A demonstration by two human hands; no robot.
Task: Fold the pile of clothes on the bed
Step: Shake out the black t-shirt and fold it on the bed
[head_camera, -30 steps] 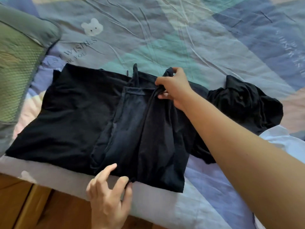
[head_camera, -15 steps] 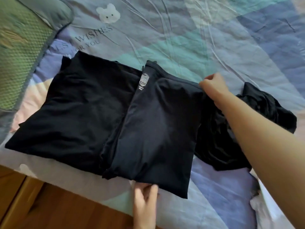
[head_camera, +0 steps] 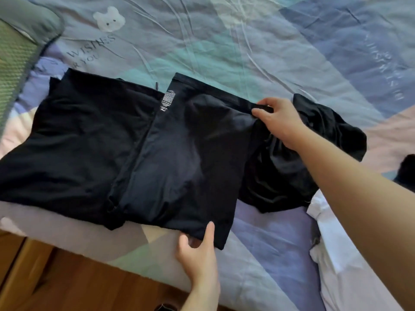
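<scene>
Pinching the folded dark navy cotton garment at mid-frame, your right hand grips its far corner, your left hand the near edge, long axis running between them.

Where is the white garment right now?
Head view, lower right: the white garment lies on the bedspread, below the crumpled black garment.

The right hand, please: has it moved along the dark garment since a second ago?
Yes. The right hand has gone rightward from the garment's middle to its far right corner, nearer the crumpled black pile.
</scene>
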